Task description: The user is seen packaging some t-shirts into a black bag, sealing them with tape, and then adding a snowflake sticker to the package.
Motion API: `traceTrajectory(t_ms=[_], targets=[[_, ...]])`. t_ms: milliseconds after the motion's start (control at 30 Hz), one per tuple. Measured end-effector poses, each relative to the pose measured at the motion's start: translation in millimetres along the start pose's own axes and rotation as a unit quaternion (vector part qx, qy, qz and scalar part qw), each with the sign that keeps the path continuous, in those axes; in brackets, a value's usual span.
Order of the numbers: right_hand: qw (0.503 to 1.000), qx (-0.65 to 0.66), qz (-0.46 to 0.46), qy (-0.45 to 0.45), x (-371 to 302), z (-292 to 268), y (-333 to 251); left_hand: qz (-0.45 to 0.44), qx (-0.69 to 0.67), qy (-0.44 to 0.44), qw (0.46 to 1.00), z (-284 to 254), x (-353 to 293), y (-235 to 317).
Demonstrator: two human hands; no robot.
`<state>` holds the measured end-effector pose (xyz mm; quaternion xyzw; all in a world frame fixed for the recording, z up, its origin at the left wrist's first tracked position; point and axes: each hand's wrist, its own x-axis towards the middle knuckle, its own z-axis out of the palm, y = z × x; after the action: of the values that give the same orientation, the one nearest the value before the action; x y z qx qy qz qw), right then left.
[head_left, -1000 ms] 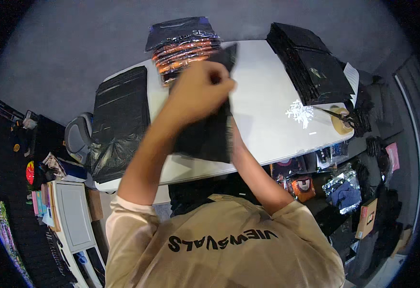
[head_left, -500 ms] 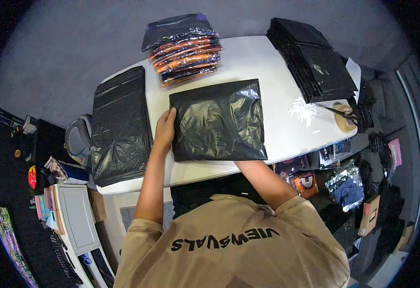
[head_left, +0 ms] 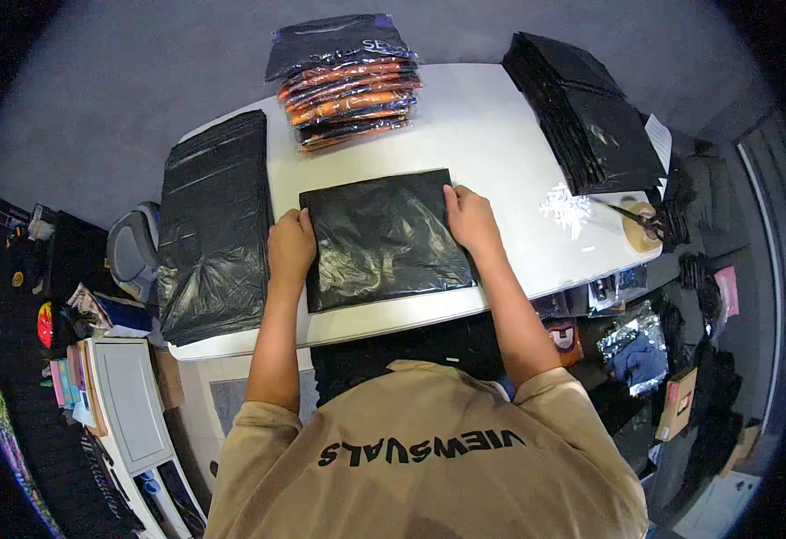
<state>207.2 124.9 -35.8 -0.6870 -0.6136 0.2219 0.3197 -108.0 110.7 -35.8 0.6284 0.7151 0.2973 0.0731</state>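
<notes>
Head view: a black bag lies flat on the white desk, near the front edge, its long axis running left to right. The left hand rests palm-down on the bag's left edge, the right hand likewise on its right edge; both are flat, pressing, not clenched. Bare desk lies beyond the bag. A heap of black bags sits just left; an orange-striped stack behind; another black stack right.
</notes>
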Motion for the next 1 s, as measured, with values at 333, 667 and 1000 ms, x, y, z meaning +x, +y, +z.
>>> traceTrajectory(t_ms=[333, 667, 1000], targets=[[0.993, -0.102, -0.013, 0.049, -6.6, -15.0, -10.3, 0.022, 0.101, 0.017, 0.994, -24.7, 0.0, 16.5], [0.945, -0.193, -0.260, -0.038, -25.6, 45.9, -37.6, 0.263, 0.096, -0.152, 0.948, 16.6, -15.5, 57.1], [0.959, -0.209, -0.180, -0.072, -22.1, 32.3, -23.0, 0.199, 0.125, -0.139, 0.962, 2.5, -13.1, 12.5]])
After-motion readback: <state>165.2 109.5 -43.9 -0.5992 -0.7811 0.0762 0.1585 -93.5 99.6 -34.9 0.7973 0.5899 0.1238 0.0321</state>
